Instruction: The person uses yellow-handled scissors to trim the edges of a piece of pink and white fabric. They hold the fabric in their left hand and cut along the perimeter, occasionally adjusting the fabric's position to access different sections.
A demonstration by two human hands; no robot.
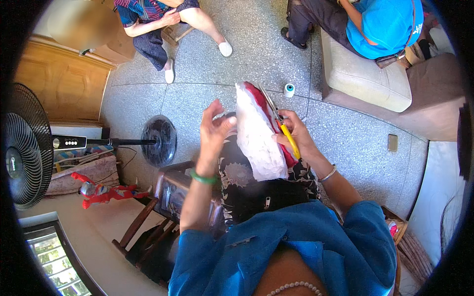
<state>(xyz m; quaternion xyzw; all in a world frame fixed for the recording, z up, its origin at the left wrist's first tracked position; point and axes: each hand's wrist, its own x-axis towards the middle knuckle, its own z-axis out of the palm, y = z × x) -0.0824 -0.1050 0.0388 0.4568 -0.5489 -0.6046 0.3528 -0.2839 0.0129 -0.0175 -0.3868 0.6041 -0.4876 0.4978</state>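
Observation:
In my right hand (296, 135) is a pair of scissors (287, 135) with a yellow handle, the metal blades pointing away from me. The fingers of that hand are also against a long white piece (259, 140), seemingly of cloth or padding, with red fabric (258, 97) along its right side. It is above my lap, over dark patterned cloth (237, 174). My left hand (218, 124) is raised just left of the white piece, fingers apart and nothing held. Whether its thumb touches the white edge, I cannot tell.
A thread spool (289, 90) stands on the speckled floor. Left are a standing fan (27, 148), its round base (159, 140), a red toy figure (111, 192) and a wooden chair (142, 225). Two people sit ahead, one on a padded sofa (366, 74).

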